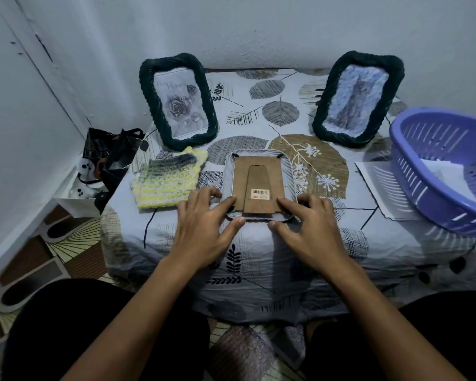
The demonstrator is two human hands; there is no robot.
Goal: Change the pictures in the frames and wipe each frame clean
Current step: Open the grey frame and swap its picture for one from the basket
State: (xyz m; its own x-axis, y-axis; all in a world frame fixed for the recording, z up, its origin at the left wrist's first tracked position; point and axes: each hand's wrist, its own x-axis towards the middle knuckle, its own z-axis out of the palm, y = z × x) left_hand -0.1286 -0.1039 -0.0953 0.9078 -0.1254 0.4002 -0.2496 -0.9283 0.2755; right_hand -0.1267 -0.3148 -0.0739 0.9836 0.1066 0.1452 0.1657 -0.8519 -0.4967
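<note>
A picture frame lies face down in the middle of the table, its brown cardboard back and stand with a barcode sticker facing up. My left hand touches its near left corner with spread fingers. My right hand touches its near right corner the same way. Two dark green woven frames stand at the back: the left frame shows a rose picture, the right frame a bluish picture. A yellow and grey knitted cloth lies left of the face-down frame.
A purple plastic basket with paper inside sits at the right edge on several white sheets. A leaf-patterned cloth covers the table. A dark bag stands on the floor by the left wall.
</note>
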